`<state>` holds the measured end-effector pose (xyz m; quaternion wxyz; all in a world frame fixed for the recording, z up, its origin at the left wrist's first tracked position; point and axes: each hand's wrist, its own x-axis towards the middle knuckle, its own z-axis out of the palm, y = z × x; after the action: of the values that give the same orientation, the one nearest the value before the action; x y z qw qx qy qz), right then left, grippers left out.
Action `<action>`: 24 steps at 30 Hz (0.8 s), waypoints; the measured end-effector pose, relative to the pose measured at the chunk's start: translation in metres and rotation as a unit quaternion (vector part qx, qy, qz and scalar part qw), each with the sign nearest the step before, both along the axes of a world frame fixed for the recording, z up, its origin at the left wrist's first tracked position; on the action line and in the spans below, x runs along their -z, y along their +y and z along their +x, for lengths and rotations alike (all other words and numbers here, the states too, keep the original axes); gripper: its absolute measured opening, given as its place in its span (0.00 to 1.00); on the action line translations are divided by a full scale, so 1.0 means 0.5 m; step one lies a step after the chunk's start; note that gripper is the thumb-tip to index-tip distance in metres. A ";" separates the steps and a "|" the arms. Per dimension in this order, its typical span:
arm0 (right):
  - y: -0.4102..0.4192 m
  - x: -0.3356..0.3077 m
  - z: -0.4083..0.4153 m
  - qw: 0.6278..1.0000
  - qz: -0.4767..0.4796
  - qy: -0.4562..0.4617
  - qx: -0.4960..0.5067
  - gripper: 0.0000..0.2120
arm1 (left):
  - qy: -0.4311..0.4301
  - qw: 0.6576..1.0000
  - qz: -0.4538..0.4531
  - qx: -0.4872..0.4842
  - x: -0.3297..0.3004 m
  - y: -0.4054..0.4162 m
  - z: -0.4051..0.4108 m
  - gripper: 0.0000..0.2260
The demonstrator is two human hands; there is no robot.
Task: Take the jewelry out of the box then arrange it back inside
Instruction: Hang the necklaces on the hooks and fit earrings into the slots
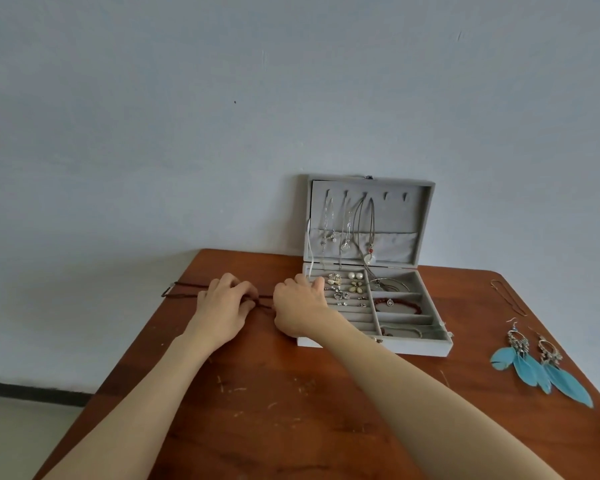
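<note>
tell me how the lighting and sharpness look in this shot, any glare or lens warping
Head view: soft, even light with no glare; the hands throw only faint shadows on the wooden table. Wide-angle warping bows the table's edges and stretches the forearms near the frame bottom. The jewelry box and feather earrings read fairly clearly, but the small pieces in the box are soft, and the dark beaded necklace lacks detail.

Soft, even daylight, faint shadows, mild wide-angle bowing (edges slightly soft).
</note>
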<state>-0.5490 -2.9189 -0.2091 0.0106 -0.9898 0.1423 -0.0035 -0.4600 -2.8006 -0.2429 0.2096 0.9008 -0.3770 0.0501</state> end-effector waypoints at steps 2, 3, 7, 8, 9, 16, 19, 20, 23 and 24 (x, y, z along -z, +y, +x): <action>0.001 -0.013 -0.005 0.988 0.140 -0.055 0.032 0.11 | 0.020 1.000 0.011 -0.014 -0.004 0.001 -0.005 0.07; 0.000 -0.025 -0.010 0.969 0.223 -0.091 0.047 0.09 | 0.025 0.999 0.008 -0.022 -0.006 0.001 -0.009 0.06; -0.015 -0.090 -0.047 0.824 0.524 -0.210 0.035 0.05 | 0.075 0.994 -0.077 -0.028 -0.036 0.012 -0.027 0.05; -0.024 -0.104 -0.060 0.793 0.563 -0.231 0.033 0.06 | 0.113 0.986 -0.123 -0.021 -0.049 0.017 -0.031 0.04; -0.036 -0.116 -0.075 0.773 0.583 -0.248 0.035 0.07 | 0.149 0.974 -0.172 -0.011 -0.062 0.021 -0.037 0.04; -0.141 -0.163 -0.220 0.775 0.563 -0.275 0.077 0.03 | 0.226 0.930 -0.287 0.030 -0.138 0.024 -0.098 0.04; -0.187 -0.163 -0.295 0.842 0.446 -0.280 0.118 0.01 | 0.227 0.938 -0.259 0.047 -0.156 0.017 -0.131 0.03; -0.201 -0.160 -0.322 0.856 0.416 -0.279 0.131 0.02 | 0.236 0.936 -0.256 0.051 -0.160 0.013 -0.143 0.03; -0.237 -0.146 -0.405 0.875 0.361 -0.273 0.171 0.04 | 0.273 0.927 -0.246 0.072 -0.168 -0.006 -0.183 0.03; -0.245 -0.141 -0.433 0.875 0.357 -0.272 0.184 0.04 | 0.284 0.924 -0.243 0.082 -0.168 -0.015 -0.198 0.03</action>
<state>-0.7652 -3.0413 -0.1387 0.4005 -0.8346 0.3053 -0.2233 -0.5589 -2.8083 -0.1589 0.5236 0.7647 -0.3507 -0.1346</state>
